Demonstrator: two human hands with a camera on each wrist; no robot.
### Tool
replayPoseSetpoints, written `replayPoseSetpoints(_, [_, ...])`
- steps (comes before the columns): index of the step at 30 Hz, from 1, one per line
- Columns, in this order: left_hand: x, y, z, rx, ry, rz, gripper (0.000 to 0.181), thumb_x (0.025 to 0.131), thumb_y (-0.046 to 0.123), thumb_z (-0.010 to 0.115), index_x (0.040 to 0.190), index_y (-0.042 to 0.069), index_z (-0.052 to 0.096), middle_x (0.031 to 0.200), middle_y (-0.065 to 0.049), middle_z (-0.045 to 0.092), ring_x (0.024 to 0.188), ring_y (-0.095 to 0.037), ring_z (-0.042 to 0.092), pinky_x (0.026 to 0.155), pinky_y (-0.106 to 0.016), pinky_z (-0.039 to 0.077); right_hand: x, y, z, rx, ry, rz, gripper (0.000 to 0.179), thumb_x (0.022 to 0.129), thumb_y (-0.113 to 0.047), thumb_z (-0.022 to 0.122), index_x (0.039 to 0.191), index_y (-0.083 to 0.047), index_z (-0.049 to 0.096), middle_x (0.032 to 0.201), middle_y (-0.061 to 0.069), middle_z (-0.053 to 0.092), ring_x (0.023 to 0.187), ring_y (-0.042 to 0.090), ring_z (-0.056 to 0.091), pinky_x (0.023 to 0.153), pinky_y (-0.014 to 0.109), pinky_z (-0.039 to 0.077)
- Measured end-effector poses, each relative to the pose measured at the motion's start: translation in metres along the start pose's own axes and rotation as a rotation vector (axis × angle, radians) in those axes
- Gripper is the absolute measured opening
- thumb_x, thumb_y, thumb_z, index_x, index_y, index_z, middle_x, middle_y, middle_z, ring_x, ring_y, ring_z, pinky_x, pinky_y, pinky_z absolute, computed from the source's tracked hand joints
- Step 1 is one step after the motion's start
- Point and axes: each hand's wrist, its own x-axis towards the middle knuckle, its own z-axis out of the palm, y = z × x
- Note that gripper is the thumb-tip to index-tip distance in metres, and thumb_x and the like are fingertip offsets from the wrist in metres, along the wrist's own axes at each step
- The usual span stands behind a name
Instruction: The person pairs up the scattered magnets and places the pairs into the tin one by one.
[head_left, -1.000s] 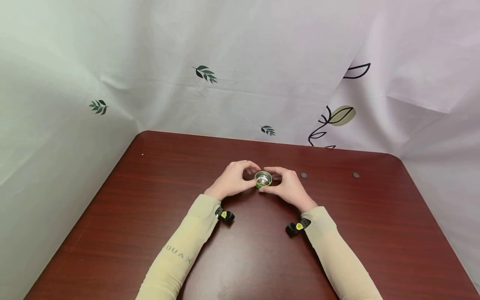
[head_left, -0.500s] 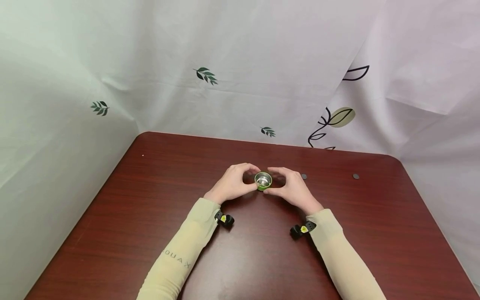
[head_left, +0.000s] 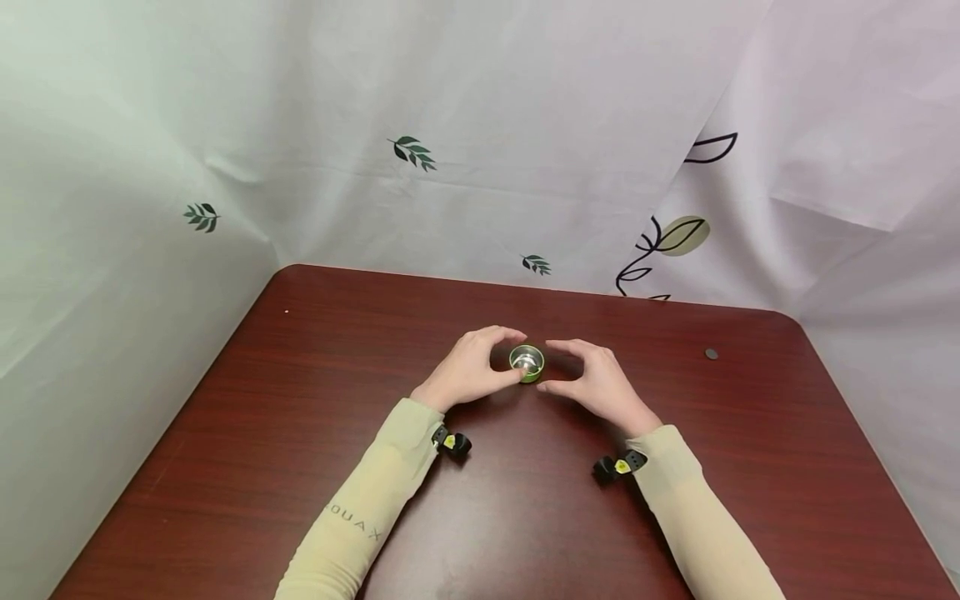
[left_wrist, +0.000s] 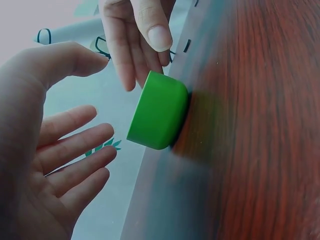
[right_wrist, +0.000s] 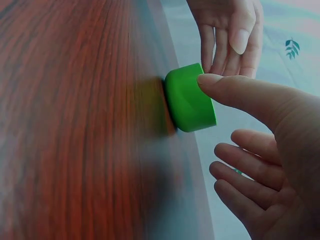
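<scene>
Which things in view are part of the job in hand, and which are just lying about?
Likely in the job:
- green cup, upright on the tabletop
- left hand and right hand, either side of it

Seemingly just there:
- small grey disc, beyond the right hand
- leaf-print cloth behind

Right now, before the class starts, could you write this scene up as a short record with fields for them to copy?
Object: green cup, shiny inside
Cup position: upright on the table, between the hands
Left hand: fingers relaxed, gripping nothing; thumb over the cup in the head view, but apart from it in the left wrist view
Right hand: gripping nothing; gap to the cup in the head view
Other item: small dark disc, on the table to the right; material unclear
Background: pale curtain with leaf prints
</scene>
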Motion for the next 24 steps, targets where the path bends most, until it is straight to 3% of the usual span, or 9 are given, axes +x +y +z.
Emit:
replayPoseSetpoints(13, [0.001,0.008,0.000,0.014,-0.018,0.017,0.056,0.088,0.036,0.075,0.136,0.011,0.064,0.132,0.004,0.064,0.124,-0.014,0.056,0.105,-0.035,0.042,-0.011,0.010,-0.014,-0.018,0.039,-0.009,0.065,0.078,-0.031,0.091,0.134,-0.008,0.068,0.128,0.004,0.067,0.121,0.022,0.060,0.101,0.046,0.047])
replayPoseSetpoints(24, [0.002,0.018,0.002,0.015,-0.001,0.050,0.054,0.088,0.037,0.076,0.136,0.013,0.064,0.130,0.003,0.064,0.118,-0.014,0.059,0.101,-0.032,0.045,-0.021,0.014,-0.024,-0.027,0.051,0.013,0.066,0.079,-0.034,0.090,0.135,-0.008,0.066,0.129,0.006,0.067,0.121,0.025,0.060,0.101,0.051,0.047])
